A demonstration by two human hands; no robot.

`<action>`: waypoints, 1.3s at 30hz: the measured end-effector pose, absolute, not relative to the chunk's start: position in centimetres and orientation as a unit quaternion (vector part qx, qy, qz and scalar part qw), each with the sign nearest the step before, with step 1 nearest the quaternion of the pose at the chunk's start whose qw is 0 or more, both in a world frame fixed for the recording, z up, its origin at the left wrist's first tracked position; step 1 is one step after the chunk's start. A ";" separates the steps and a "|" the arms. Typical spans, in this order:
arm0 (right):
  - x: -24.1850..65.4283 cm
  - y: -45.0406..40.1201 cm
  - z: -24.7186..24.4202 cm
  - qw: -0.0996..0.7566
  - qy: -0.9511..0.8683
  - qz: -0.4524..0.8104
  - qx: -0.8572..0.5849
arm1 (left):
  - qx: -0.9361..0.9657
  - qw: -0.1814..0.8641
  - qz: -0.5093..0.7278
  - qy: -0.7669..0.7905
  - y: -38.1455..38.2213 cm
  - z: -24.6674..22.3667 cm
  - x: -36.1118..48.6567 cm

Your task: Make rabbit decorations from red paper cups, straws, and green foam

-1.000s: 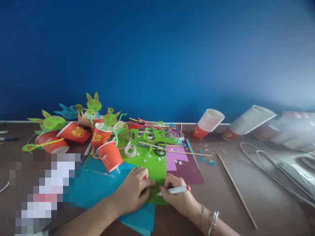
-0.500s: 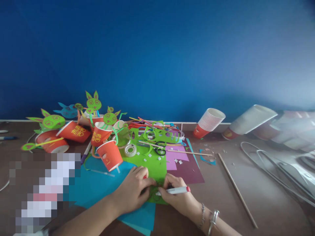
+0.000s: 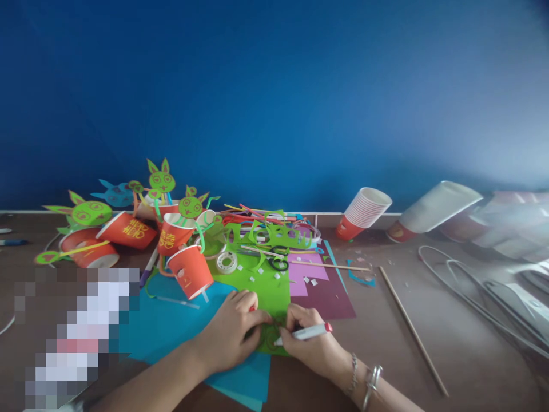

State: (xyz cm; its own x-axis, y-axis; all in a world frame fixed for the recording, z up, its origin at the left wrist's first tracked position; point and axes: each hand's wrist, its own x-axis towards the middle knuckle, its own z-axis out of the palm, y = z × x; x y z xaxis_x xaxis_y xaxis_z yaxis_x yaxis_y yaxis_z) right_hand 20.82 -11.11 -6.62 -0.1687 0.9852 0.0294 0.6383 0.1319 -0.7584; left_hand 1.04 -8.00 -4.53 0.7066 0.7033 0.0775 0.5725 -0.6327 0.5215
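My right hand (image 3: pixel 315 337) is closed round a white marker (image 3: pixel 309 332) with a red end. Its tip touches the near part of a green paper sheet (image 3: pixel 274 292), where curved lines are drawn. My left hand (image 3: pixel 235 329) lies just left of it, fingers curled and pressed on the paper. Between its fingers shows a small red piece that looks like a marker cap (image 3: pixel 253 309). Under the left hand and forearm spread blue paper sheets (image 3: pixel 171 320). Part of the drawing is hidden by both hands.
Red paper cups (image 3: pixel 191 272) with green animal cut-outs crowd the left. A tape roll (image 3: pixel 226 262), scissors (image 3: pixel 278 260) and green paper scraps (image 3: pixel 274 236) lie ahead. Stacked cups (image 3: pixel 364 212), a wooden stick (image 3: pixel 412 329) and cables (image 3: pixel 472 297) are at right.
The marker tip has shifted slightly right and down along the green paper, and the drawn curve looks rounder. My left hand stays in place.
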 end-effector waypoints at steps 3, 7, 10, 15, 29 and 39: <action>20.9 -11.1 -6.7 0.286 -0.694 0.321 -0.577 | 0.894 0.233 0.139 0.356 -8.0 -4.6 1.0; 21.0 -11.0 -6.8 0.304 -0.667 0.349 -0.584 | 0.895 0.233 0.138 0.354 -7.9 -4.7 1.0; 21.0 -11.0 -6.8 0.304 -0.665 0.347 -0.588 | 0.893 0.238 0.137 0.355 -8.0 -4.6 1.0; 20.9 -10.9 -6.6 0.294 -0.670 0.341 -0.590 | 0.891 0.245 0.131 0.358 -7.9 -4.4 1.1; 20.9 -10.9 -6.7 0.304 -0.674 0.325 -0.590 | 0.890 0.245 0.127 0.362 -8.0 -4.6 1.1; 21.1 -11.0 -7.0 0.287 -0.689 0.308 -0.590 | 0.891 0.245 0.134 0.358 -7.9 -4.8 1.0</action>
State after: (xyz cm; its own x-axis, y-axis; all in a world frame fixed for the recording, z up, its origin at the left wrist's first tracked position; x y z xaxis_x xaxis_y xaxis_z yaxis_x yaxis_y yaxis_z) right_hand 21.08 -11.00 -6.95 -0.1402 0.9896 0.0324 0.6362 0.1151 -0.7629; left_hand 1.04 -7.93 -4.77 0.7079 0.7036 0.0623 0.5724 -0.6230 0.5331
